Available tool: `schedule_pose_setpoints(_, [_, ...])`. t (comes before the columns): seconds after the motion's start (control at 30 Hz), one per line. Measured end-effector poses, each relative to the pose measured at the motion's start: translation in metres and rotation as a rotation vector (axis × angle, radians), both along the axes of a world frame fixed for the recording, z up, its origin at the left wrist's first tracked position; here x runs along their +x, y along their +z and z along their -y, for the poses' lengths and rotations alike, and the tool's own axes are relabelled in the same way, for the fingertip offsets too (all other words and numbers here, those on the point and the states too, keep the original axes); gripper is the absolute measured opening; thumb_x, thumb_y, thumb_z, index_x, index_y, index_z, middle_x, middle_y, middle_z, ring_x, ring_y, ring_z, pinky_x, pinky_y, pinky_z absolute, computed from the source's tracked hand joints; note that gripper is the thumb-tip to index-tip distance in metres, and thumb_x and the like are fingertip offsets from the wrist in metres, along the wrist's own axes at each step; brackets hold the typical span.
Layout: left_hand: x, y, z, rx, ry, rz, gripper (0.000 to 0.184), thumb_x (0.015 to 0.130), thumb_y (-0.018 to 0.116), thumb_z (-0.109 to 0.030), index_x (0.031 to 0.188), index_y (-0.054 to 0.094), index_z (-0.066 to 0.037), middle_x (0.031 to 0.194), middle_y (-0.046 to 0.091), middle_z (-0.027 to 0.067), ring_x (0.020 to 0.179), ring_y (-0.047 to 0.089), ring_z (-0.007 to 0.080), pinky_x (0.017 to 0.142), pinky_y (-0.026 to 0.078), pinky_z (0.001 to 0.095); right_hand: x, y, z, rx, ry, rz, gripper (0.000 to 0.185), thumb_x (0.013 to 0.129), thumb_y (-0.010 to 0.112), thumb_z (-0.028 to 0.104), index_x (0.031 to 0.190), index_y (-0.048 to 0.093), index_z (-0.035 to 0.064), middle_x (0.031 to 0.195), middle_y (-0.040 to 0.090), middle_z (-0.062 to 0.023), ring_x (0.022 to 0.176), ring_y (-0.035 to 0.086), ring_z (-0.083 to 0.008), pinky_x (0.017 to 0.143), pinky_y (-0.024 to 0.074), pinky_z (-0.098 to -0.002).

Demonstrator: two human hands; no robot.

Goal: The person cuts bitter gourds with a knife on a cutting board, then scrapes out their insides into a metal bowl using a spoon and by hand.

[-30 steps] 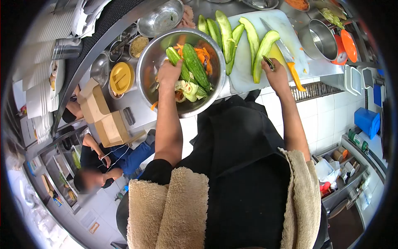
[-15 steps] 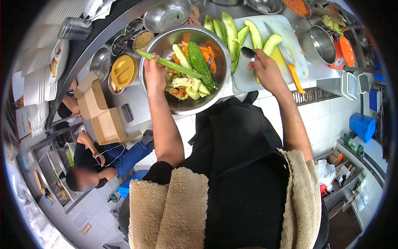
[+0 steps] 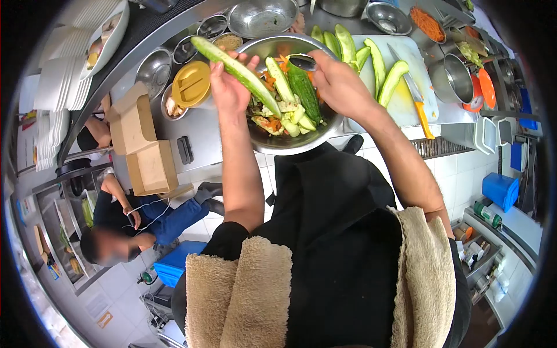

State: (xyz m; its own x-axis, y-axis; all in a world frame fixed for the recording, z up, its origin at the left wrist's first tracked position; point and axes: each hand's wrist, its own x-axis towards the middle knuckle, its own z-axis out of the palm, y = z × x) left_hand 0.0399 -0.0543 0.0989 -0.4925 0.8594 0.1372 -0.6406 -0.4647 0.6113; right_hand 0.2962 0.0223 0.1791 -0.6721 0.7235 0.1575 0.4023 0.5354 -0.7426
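My left hand holds a cut cucumber half, its pale inner face upward, slanting over the left side of a steel bowl. My right hand is closed round a metal spoon, whose bowl hangs over the vegetables, apart from the cucumber half. In the steel bowl lie a dark green cucumber piece, orange carrot strips and pale cucumber scraps. Several scooped cucumber halves lie on and beside the white cutting board. A knife with a yellow-orange handle rests there too.
Left of the bowl are a yellow lidded tub, an open cardboard box and several steel bowls. To the right stand a steel pot and shredded carrot. A person sits low at left.
My left hand has turned the cucumber half so its inner face shows. My right hand has brought the spoon left from the cutting board to above the bowl. The view has shifted slightly.
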Motion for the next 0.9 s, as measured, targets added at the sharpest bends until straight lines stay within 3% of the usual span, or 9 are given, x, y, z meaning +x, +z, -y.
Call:
schedule_pose_setpoints(0.07, [0.002,0.008,-0.002,-0.085,0.006,-0.052,0.049,0.105,0.054,-0.039,0.145,0.050,-0.011,0.117,0.065,0.0080,0.103,0.062,0.0233,0.090,0.055,0.0497,-0.014,0.010,0.002,0.111,0.003,0.011,0.032,0.101,0.049,0.010,0.130,0.057,-0.0002,0.095,0.070,-0.0262,0.091,0.069,-0.0461,0.080,0.0525,-0.0544])
schedule_pose_setpoints(0.13, [0.005,0.018,-0.003,-0.088,-0.112,-0.073,0.047,0.107,0.048,-0.040,0.141,0.052,-0.009,0.118,0.065,0.0093,0.097,0.062,0.0229,0.075,0.056,0.0412,-0.028,0.019,-0.002,0.163,-0.009,0.083,0.030,0.101,0.049,0.010,0.128,0.057,0.0005,0.097,0.070,-0.0276,0.093,0.069,-0.0478,0.080,0.0520,-0.0567])
schedule_pose_setpoints(0.2, [0.013,0.023,-0.003,-0.050,-0.257,-0.005,0.044,0.109,0.044,-0.039,0.136,0.055,-0.006,0.120,0.065,0.0118,0.082,0.056,0.0186,0.057,0.049,0.0310,-0.044,0.024,-0.010,0.209,-0.029,0.137,0.026,0.100,0.051,0.011,0.124,0.057,0.0014,0.098,0.071,-0.0273,0.094,0.069,-0.0477,0.081,0.0524,-0.0577])
schedule_pose_setpoints(0.27, [0.021,0.024,0.000,-0.015,-0.354,0.033,0.040,0.112,0.042,-0.037,0.135,0.055,-0.008,0.121,0.064,0.0112,0.078,0.052,0.0161,0.054,0.046,0.0268,-0.055,0.029,-0.019,0.274,-0.050,0.184,0.024,0.098,0.054,0.012,0.119,0.058,0.0019,0.098,0.071,-0.0273,0.094,0.070,-0.0472,0.080,0.0535,-0.0579])
schedule_pose_setpoints(0.33, [0.037,0.034,0.008,-0.089,-0.346,-0.065,0.037,0.112,0.047,-0.026,0.148,0.045,-0.016,0.125,0.060,0.0104,0.078,0.050,0.0123,0.052,0.042,0.0218,-0.063,0.035,-0.027,0.362,-0.071,0.221,0.022,0.093,0.058,0.011,0.113,0.060,0.0018,0.095,0.071,-0.0278,0.094,0.071,-0.0465,0.080,0.0553,-0.0574])
schedule_pose_setpoints(0.4, [0.044,0.042,0.015,-0.103,-0.380,-0.188,0.051,0.111,0.048,-0.018,0.160,0.033,-0.021,0.127,0.057,0.0118,0.078,0.050,0.0119,0.052,0.042,0.0207,-0.067,0.041,-0.034,0.422,-0.085,0.277,0.021,0.100,0.054,0.016,0.117,0.059,0.0047,0.097,0.072,-0.0250,0.094,0.070,-0.0460,0.081,0.0546,-0.0575])
schedule_pose_setpoints(0.5, [0.043,0.044,0.021,-0.104,-0.469,-0.132,0.075,0.109,0.053,-0.012,0.170,0.014,-0.030,0.126,0.057,0.0113,0.077,0.050,0.0125,0.052,0.044,0.0216,-0.069,0.044,-0.038,0.469,-0.092,0.309,0.022,0.105,0.053,0.021,0.120,0.059,0.0064,0.098,0.072,-0.0229,0.095,0.070,-0.0450,0.082,0.0544,-0.0570])
schedule_pose_setpoints(0.6, [0.043,0.046,0.025,-0.133,-0.484,-0.155,0.079,0.109,0.051,-0.011,0.171,0.008,-0.033,0.128,0.056,0.0116,0.076,0.050,0.0122,0.052,0.044,0.0215,-0.068,0.046,-0.037,0.497,-0.082,0.290,0.024,0.105,0.054,0.024,0.120,0.059,0.0064,0.099,0.072,-0.0223,0.096,0.071,-0.0443,0.083,0.0545,-0.0564])
schedule_pose_setpoints(0.9, [0.045,0.055,0.029,-0.187,-0.479,-0.226,0.078,0.108,0.051,-0.009,0.171,0.011,-0.033,0.128,0.056,0.0108,0.075,0.050,0.0114,0.053,0.044,0.0215,-0.063,0.054,-0.033,0.531,-0.074,0.358,0.021,0.103,0.053,0.019,0.120,0.059,0.0071,0.100,0.072,-0.0211,0.095,0.072,-0.0436,0.082,0.0560,-0.0559])
